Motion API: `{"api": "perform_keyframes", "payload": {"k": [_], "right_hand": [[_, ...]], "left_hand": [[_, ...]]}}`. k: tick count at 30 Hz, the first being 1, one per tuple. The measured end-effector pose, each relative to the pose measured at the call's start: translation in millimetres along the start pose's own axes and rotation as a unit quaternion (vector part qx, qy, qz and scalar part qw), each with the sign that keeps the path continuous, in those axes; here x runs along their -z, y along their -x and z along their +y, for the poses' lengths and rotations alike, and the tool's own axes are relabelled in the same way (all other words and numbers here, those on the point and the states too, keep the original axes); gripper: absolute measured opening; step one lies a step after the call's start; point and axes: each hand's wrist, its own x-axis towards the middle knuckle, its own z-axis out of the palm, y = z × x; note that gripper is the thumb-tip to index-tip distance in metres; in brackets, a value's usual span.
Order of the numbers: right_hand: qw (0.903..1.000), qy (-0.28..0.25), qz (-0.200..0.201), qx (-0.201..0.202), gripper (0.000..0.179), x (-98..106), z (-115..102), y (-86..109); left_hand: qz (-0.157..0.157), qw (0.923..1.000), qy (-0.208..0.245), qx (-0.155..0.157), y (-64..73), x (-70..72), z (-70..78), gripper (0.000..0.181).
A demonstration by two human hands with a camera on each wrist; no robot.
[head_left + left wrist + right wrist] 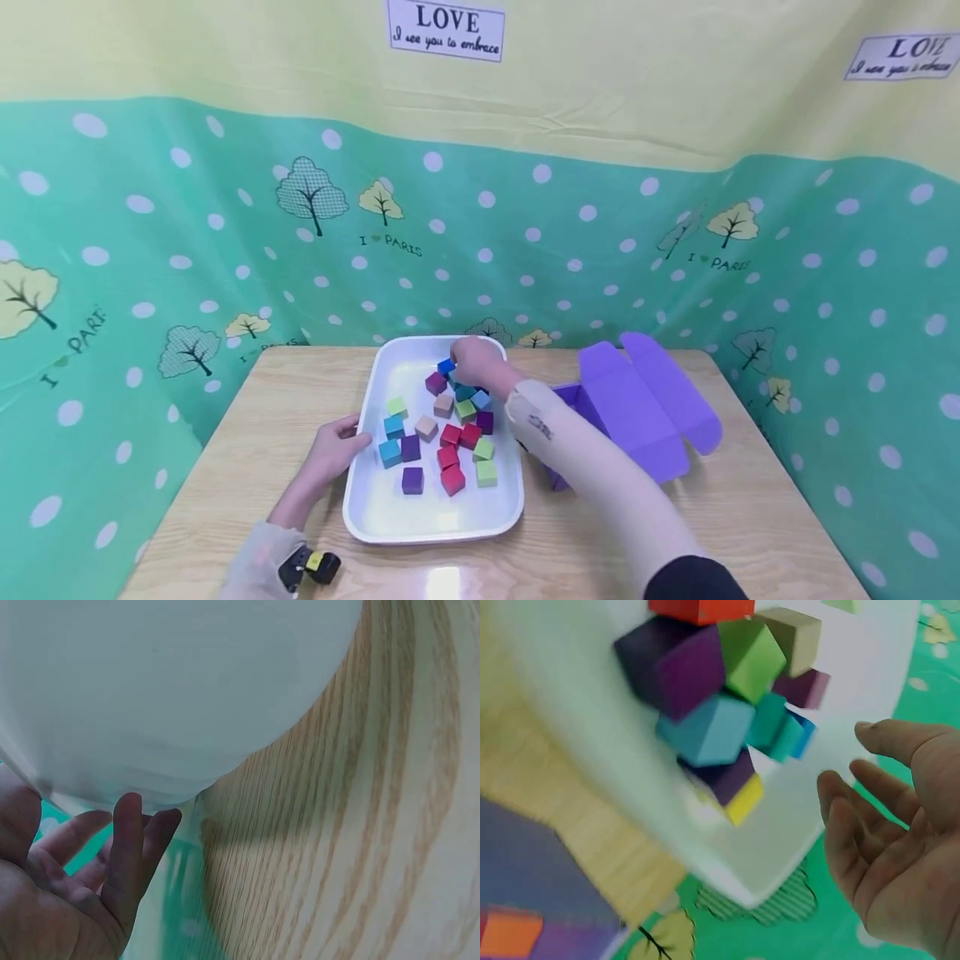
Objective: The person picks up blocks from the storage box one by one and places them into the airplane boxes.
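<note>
Far left, on the pale wood-grain worktop (300, 392), the person's left hand (337, 450) grips the near-side portion of the left edge of a white rectangular plastic tray (427, 525), its thumb over the rim and its other fingers against the outer wall. A black wrist strap (296, 567) crosses the pale sleeve below it.

The tray stands at centre. In its left part lie a light-green cube (397, 407), two teal-blue cubes (389, 453) and two dark-purple cubes (412, 481); in its middle, two beige cubes (426, 427) and four red cubes (452, 479); towards its right wall, further green cubes (486, 473). A bright-blue cube (446, 367) sits in the tray's far part, behind a maroon cube (436, 382).

The right hand (480, 364) is over the far right corner of the tray, just beside the bright-blue cube. The right wrist view shows its thumb and fingers apart, the fingers loosely bent, with a gap between them and the cubes; it holds nothing.

Rightmost, a purple box (637, 408) stands beside the tray, its flapped lid folded open to the right.
</note>
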Motion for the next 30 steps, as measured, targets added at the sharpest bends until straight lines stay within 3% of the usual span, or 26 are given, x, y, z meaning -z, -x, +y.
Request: {"api": "perform_keyframes", "payload": {"k": [5, 12, 21, 25, 30], "right_hand": [[0.9961, 0.073, 0.021, -0.044, 0.013, -21, -9, -20.1], [0.9924, 0.086, 0.033, -0.081, 0.021, -41, -15, -28.0], [0.9951, -0.014, 0.025, -0.095, 0.019, -33, -13, -18.6], [0.9944, -0.061, 0.027, -0.082, 0.020, -13, -8, -7.0], [0.9912, -0.117, 0.037, -0.050, 0.041, 17, 5, 16.6]], "left_hand": [[0.001, 1.0000, 0.000, 0.000, 0.7, 1.3, 2.4, 0.057], [0.006, 1.0000, -0.006, -0.002, 3.3, 4.3, 2.2, 0.057], [0.011, 0.9999, -0.001, -0.002, 5.5, 2.9, -1.8, 0.057], [0.007, 1.0000, -0.001, -0.002, 3.5, 1.5, -1.7, 0.058], [0.012, 0.9999, -0.003, -0.008, 3.1, -1.8, -4.4, 0.058]]}}
